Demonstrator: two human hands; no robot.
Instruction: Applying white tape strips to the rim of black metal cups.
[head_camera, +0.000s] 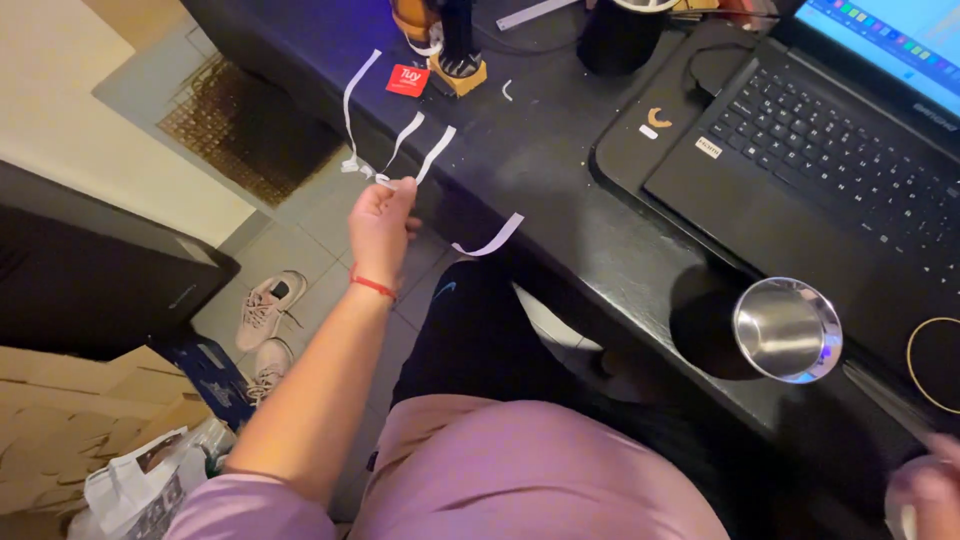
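My left hand (380, 222) is raised at the front edge of a black desk (540, 170), fingers pinched on the ends of white paper strips (400, 150) that hang off the edge. Another white strip (490, 238) sticks out from the edge just to its right. A red cord circles my left wrist. My right hand (925, 490) shows only partly at the bottom right corner, blurred, with something pale in it that I cannot identify.
An open laptop (820, 140) lies at the right. A steel cup (787, 329) stands near the desk's front edge. A red tag (407, 80) and a dark mug (620, 35) sit further back. Shoes (268, 305), cardboard and a bag lie on the floor.
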